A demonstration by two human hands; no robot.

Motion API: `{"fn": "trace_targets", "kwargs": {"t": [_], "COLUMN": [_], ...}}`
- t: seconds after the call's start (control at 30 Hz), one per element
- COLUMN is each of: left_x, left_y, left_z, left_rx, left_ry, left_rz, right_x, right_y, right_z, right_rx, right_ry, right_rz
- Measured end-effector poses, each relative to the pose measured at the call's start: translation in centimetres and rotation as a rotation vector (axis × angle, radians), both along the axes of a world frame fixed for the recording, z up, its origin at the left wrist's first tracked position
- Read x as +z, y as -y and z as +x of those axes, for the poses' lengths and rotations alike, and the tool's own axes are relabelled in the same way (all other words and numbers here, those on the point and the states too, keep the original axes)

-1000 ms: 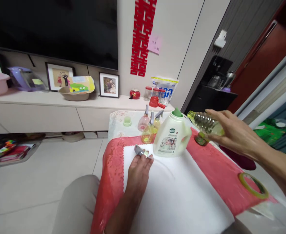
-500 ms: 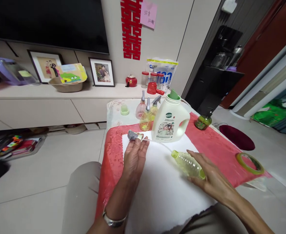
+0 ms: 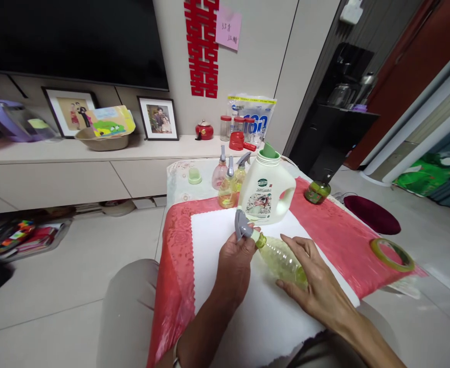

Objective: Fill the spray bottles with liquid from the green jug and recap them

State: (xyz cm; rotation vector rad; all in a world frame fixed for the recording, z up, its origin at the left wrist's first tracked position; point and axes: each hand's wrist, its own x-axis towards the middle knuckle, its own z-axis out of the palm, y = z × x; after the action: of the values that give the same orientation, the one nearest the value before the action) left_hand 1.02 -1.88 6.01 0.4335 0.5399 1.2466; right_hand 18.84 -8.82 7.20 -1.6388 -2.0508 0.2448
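In my left hand (image 3: 236,260) is the grey trigger spray head (image 3: 244,226), pinched by its pale collar. The collar meets the neck of a clear yellow-green ribbed bottle (image 3: 280,255), which lies tilted above the white sheet (image 3: 213,245). My right hand (image 3: 315,281) grips the bottle near its base, thumb on one side and fingers on the other. Behind the spray head stands a large cream detergent jug (image 3: 261,186) with a green spout. To its left are a yellow spray bottle (image 3: 228,191), a pink one (image 3: 220,174) and another yellow one (image 3: 241,174).
A light green cap (image 3: 195,176) sits at the table's far left. On the red cloth (image 3: 320,225) at right are a dark green pump bottle (image 3: 317,191) and a roll of yellow tape (image 3: 391,254). Behind the table runs a low cabinet (image 3: 67,179) with picture frames and jars.
My left hand has moved right, bringing the spray head up to the bottle's neck. The thin tube, visible between them before, is now inside the bottle. My right hand and bottle have shifted slightly left.
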Motion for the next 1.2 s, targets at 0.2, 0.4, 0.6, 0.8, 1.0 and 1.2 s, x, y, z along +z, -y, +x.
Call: {"fn": "trace_targets", "kwargs": {"t": [0.2, 0.4, 0.6, 0.8, 1.0, 1.2], "left_x": [0.4, 0.4, 0.7, 1.1, 2.1, 3.3], "left_y": [0.3, 0.5, 0.9, 0.6, 0.4, 1.8], "left_z": [0.1, -0.2, -0.6, -0.7, -0.3, 0.8], "left_rx": [-0.026, -0.079, -0.173, -0.137, -0.139, -0.075], "left_ry": [0.013, 0.017, -0.012, -0.145, -0.020, -0.072], "left_rz": [0.022, 0.057, 0.075, 0.023, 0.137, 0.116], "right_x": [-0.5, -1.1, -1.3, -1.9, -3.2, -4.6], "right_y": [0.4, 0.6, 0.7, 1.2, 1.3, 1.3], "right_z": [-0.4, 0.0, -0.1, -1.0, -2.6, -3.2], "right_rx": [0.018, 0.051, 0.057, 0.054, 0.029, -0.055], "right_ry": [0.002, -0.112, -0.441, -0.940, -1.301, -1.065], "right_rz": [0.095, 0.160, -0.025, -0.215, -0.280, -0.016]}}
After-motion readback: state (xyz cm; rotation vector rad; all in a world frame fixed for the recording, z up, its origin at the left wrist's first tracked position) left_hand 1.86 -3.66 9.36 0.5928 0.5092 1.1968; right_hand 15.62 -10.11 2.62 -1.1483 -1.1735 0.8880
